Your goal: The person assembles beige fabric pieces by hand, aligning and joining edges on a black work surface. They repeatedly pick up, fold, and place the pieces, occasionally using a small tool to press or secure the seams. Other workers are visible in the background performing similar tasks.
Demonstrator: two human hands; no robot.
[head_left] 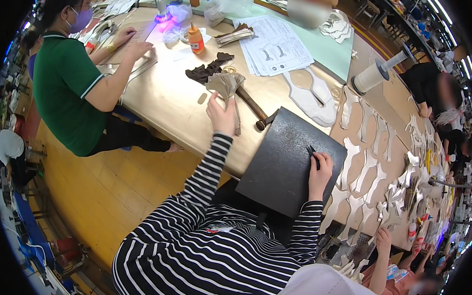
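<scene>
My left hand (pixel 222 113) is closed on a fanned bundle of beige cut pieces (pixel 226 84) above the table. In my right hand (pixel 321 175) is a small black pointed tool (pixel 311 152), perhaps tweezers or snips; its tip is over a dark flat slab (pixel 288 169). The slab lies at the table's near edge in front of me. Beside the bundle, a hammer (pixel 252 103) rests with its wooden handle pointing away and its head by the slab's far-left corner. Crumpled dark brown pieces (pixel 209 67) lie just beyond my left hand.
Printed drawings (pixel 276 46) and white shaped pieces (pixel 312 94) lie farther back. An orange bottle (pixel 195 38) stands far left of these. A thread spool (pixel 370 78) and rows of cut pieces (pixel 366 172) occupy the right. A co-worker in green (pixel 65 95) works at left.
</scene>
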